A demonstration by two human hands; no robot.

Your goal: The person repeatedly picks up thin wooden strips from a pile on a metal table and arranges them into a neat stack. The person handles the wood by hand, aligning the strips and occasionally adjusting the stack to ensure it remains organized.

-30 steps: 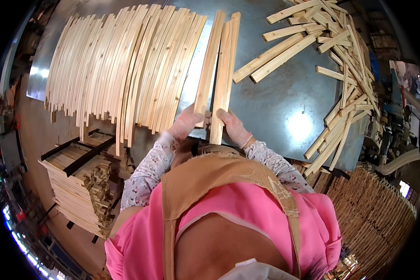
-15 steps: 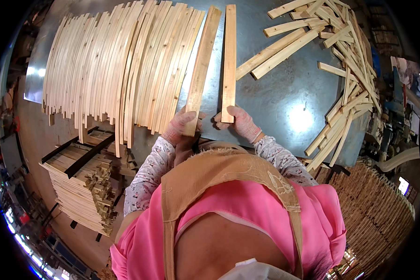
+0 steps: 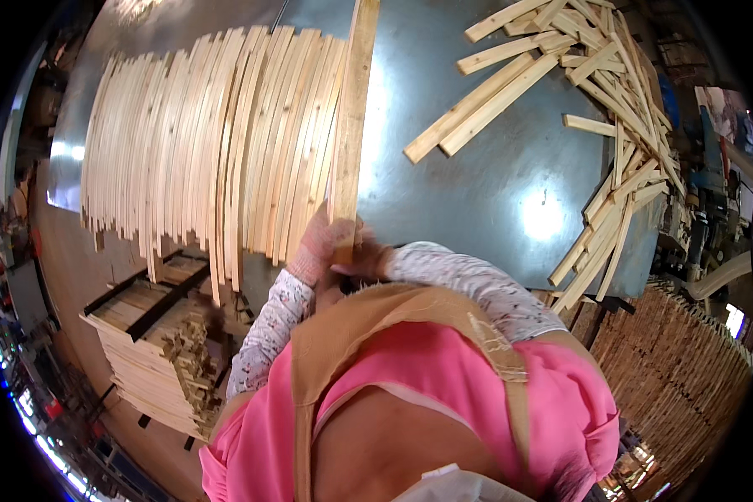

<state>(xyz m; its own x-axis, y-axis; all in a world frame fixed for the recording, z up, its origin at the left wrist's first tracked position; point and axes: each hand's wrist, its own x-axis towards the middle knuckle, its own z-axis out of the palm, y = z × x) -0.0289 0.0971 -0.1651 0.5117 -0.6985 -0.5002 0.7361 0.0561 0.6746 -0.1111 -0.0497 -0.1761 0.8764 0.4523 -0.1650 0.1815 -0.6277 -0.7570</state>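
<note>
A long pale wooden strip (image 3: 354,125) points away from me along the right edge of a row of similar strips (image 3: 184,142). Its near end is in my gloved left hand (image 3: 315,244), whose fingers are closed round it. Close against that end is my right hand (image 3: 370,255), drawn in from the right, closed and partly hidden behind the wood. Only one strip can be made out between the hands; whether a second lies beneath it, I cannot tell. The row lies side by side on a grey metal table (image 3: 468,201), with uneven near ends.
A jumbled heap of loose strips (image 3: 619,125) covers the table's right side, two of them reaching toward the middle. Below the table at left stands a stack of wood (image 3: 146,360) with black bars (image 3: 167,293) on top. A large stack of strips (image 3: 669,360) rises at lower right.
My right hand has swung left to join my left hand. The two strips held apart before now show as one, beside the row. The view has shifted slightly.
</note>
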